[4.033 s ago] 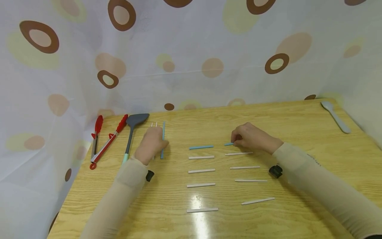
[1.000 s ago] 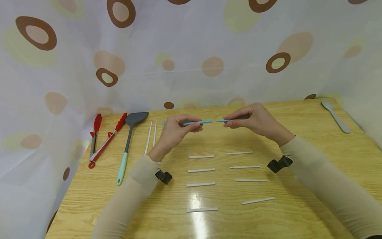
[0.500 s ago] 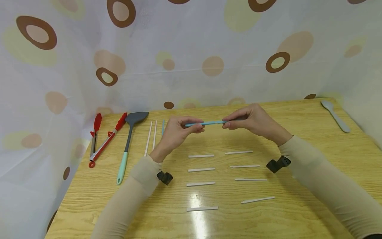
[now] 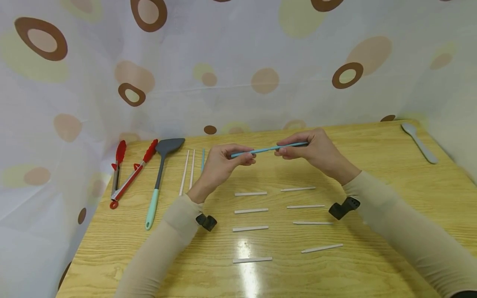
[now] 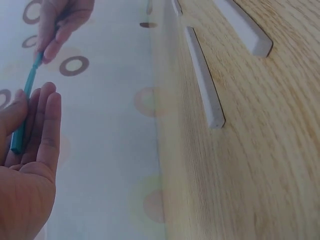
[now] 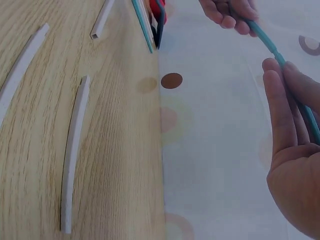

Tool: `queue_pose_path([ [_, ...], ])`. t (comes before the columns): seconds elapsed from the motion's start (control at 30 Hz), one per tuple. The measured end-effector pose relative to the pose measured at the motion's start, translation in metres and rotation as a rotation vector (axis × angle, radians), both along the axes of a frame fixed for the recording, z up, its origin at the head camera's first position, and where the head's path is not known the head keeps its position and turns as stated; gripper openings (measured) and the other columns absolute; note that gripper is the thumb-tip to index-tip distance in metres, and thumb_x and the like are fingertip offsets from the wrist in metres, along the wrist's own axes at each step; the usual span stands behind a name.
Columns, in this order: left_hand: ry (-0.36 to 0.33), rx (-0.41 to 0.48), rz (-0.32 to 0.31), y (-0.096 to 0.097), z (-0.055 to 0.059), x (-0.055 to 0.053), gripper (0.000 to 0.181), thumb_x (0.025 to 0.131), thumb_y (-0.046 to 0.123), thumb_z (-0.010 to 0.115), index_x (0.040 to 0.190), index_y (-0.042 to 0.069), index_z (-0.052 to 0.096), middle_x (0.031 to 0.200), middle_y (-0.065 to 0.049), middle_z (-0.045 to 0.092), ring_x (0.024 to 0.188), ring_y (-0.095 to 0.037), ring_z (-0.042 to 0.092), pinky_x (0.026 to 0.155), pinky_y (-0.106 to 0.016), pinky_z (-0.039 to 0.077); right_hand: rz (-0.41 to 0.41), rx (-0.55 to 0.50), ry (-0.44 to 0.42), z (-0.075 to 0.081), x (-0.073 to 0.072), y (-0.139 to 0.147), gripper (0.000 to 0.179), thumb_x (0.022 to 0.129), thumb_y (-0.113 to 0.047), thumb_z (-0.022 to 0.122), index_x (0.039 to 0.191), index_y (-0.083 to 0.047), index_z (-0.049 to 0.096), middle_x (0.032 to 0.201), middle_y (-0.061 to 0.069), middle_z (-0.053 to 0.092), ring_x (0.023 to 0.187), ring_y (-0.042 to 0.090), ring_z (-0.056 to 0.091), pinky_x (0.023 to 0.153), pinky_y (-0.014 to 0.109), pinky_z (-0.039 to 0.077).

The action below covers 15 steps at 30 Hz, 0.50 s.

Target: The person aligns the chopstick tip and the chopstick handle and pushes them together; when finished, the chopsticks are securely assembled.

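Note:
Above the far part of the table, my left hand (image 4: 220, 165) pinches one end of a blue chopstick (image 4: 265, 149) between thumb and fingers. My right hand (image 4: 318, 153) pinches its other end. The chopstick is made of two halves that meet end to end; a narrow joint shows between the hands in the right wrist view. Below lie white chopstick halves in two columns, such as a thicker half (image 4: 251, 211) on the left and a thinner-tipped half (image 4: 305, 206) on the right. Left of my left hand lie two full-length white chopsticks (image 4: 184, 171) and a blue chopstick (image 4: 203, 159).
Red-tipped tongs (image 4: 130, 180) lie spread at the table's left side. Beside them is a dark grey spatula (image 4: 160, 178) with a mint handle. A grey spoon (image 4: 420, 142) lies at the far right. A patterned curtain (image 4: 238, 107) hangs along the table's back edge.
Both hands have lifted the two blue halves off the table and brought them together end to end. In the last half second the right hand's end has tilted slightly up.

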<state>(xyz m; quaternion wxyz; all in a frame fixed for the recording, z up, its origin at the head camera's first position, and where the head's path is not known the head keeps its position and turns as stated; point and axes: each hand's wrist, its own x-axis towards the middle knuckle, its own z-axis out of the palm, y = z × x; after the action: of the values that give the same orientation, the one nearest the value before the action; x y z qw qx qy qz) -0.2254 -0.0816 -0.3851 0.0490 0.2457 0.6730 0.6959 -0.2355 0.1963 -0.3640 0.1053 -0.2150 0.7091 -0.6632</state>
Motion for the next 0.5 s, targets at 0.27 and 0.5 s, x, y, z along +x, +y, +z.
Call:
queue_pose_path([
  [0.27,0.0,-0.001,0.003,0.0008,0.0001,-0.0001,0.018,0.092,0.004,0.069,0.108,-0.002,0.074,0.094,-0.017,0.073,0.089,-0.034,0.071,0.082,-0.045,0.056,-0.001,-0.002,0.024,-0.0038,0.0022,-0.0038,0.028,0.092,-0.008,0.071,0.114,0.009,0.069,0.103,0.022,0.071,0.098,0.036,0.068,0.082,0.042,0.055],
  [0.5,0.017,0.002,0.018,0.004,-0.0013,-0.0014,0.017,0.092,0.006,0.07,0.106,-0.002,0.074,0.093,-0.015,0.073,0.088,-0.031,0.072,0.082,-0.045,0.056,-0.039,-0.043,0.032,-0.007,0.0048,-0.0079,0.026,0.091,-0.007,0.072,0.112,0.008,0.07,0.104,0.022,0.07,0.097,0.031,0.07,0.082,0.042,0.055],
])
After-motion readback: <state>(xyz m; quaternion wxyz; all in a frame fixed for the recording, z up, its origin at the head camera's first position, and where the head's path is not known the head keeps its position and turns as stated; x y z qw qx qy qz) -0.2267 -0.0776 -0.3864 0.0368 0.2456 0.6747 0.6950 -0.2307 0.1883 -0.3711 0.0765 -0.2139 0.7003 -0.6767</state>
